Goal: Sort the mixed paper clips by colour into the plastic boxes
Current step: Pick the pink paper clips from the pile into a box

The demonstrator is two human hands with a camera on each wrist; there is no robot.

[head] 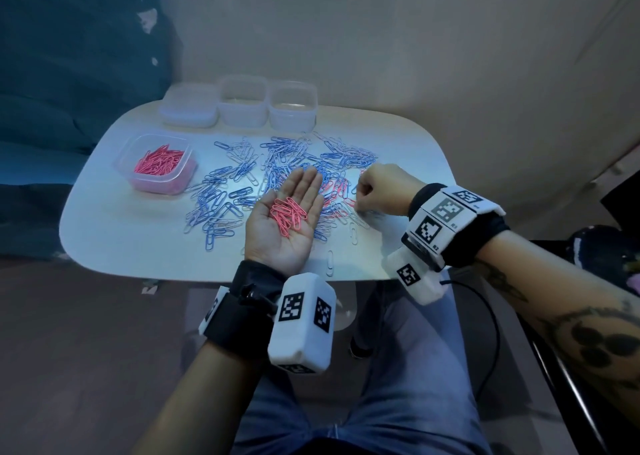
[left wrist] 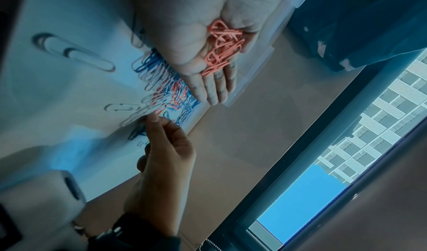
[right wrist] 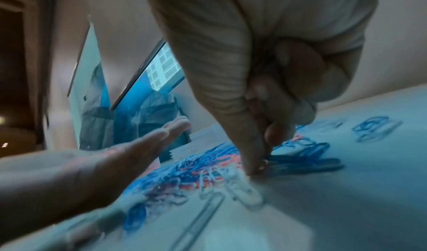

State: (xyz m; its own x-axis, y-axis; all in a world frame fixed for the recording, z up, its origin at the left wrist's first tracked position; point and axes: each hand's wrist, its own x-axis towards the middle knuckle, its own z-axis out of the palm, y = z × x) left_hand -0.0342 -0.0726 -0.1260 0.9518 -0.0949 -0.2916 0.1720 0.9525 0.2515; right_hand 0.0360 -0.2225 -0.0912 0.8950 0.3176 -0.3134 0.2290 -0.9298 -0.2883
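The pale, rounded bench [head: 114, 232] carries everything, and the step in hand is best judged as gathering the last pink clips from the pile. Well to the left of the working grip sits the square clear plastic box of pink clips [head: 156, 167]; three more clear plastic boxes [head: 242, 105] stand in a row at the far edge, beyond the pile, and appear empty, though one seems lidded. The loose heap of blue, white and pink wire paper clips [head: 273, 174] spreads under and ahead of both hands.

The left hand [head: 289, 219] lies flat, palm up, fingers straight, just left of the grip, serving as a tray for a small bunch of pink clips [head: 288, 216]. The right hand [head: 379, 191] is curled, thumb and forefinger tips pressed down at the near-right fringe of the heap; the left wrist view suggests a single pink clip [left wrist: 159, 110] at its fingertips, but whether it is pinched cannot be told.

To do this well, the grip should slide one pink clip clear of its tangled neighbours before lifting, since clips hook together. The palm should stay level and close, then be emptied into the pink box once full.
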